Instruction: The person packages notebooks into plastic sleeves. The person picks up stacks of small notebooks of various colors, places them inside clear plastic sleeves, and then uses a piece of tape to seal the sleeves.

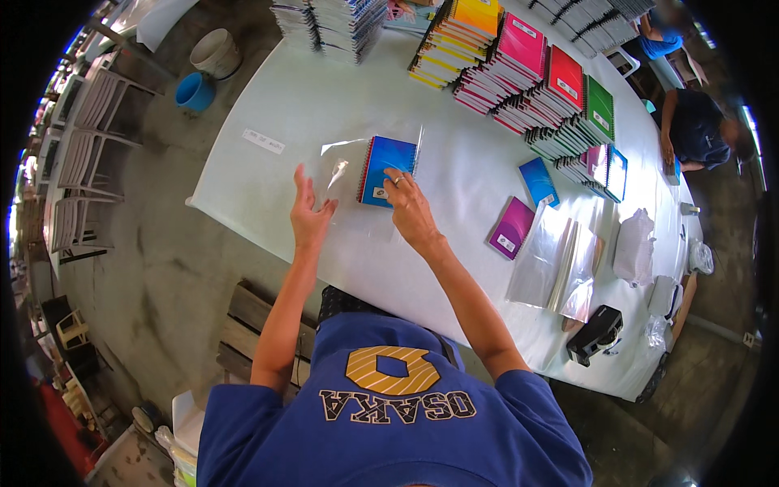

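The blue notebook (pixel 387 156) lies beneath the right fingers (pixel 396 176).

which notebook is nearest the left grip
The blue spiral notebook under the right grip; another blue one lies farther right, beside the loose purple notebook.

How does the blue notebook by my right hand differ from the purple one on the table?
Colour: the blue notebook has a blue cover, the purple notebook a purple one.
Contact: your right hand is at the blue notebook; neither hand touches the purple notebook.
Angle: in this view, the purple notebook lies more slanted than the blue notebook.
Both lie closed, each with a small pale label.
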### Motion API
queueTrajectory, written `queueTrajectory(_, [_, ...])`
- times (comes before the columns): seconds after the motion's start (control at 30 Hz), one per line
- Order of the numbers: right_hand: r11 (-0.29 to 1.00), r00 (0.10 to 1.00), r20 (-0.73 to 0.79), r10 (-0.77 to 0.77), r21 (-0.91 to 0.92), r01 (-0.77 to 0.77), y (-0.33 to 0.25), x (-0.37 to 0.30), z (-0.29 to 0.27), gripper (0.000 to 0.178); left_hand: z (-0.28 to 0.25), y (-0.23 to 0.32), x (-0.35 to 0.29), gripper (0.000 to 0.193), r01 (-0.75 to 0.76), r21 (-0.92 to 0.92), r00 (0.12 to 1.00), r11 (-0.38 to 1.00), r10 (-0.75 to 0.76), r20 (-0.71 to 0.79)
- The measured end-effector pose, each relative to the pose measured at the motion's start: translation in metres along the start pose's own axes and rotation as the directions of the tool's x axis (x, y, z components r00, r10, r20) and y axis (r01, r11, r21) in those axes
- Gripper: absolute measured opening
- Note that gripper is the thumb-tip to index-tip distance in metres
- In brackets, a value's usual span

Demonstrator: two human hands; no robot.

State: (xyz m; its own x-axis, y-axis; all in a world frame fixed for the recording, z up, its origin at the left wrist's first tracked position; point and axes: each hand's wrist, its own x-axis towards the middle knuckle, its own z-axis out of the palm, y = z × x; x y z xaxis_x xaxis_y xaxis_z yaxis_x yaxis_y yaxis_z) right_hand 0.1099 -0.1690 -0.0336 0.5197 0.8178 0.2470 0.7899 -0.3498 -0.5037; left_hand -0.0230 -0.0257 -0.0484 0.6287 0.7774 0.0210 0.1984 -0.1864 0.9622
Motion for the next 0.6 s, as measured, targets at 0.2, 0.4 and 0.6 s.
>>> queueTrajectory(0.2, [0.915, 0.974, 0.075, 0.215, 0.334, -0.227, -0.015, 0.019, 0.009, 0.011, -0.023, 0.000, -0.018, 0.075, 0.171, 0.075, 0.916, 0.982, -0.187, 0.356])
queueTrajectory(0.4, [0.859, 0.871, 0.130, 0.473, 0.150, -0.489, -0.026, 0.037, 0.024, 0.027, -0.016, 0.019, -0.020, 0.078, -0.675, 0.420, 0.638, 0.607, 0.193, 0.746])
queueTrajectory(0.6, [0.819, 0.889, -0.005, 0.457, 0.392, -0.419, -0.012, 0.028, 0.030, 0.008, -0.002, 0.088, 0.104, 0.071, -0.885, 0.162, 0.358, 0.437, 0.414, 0.837])
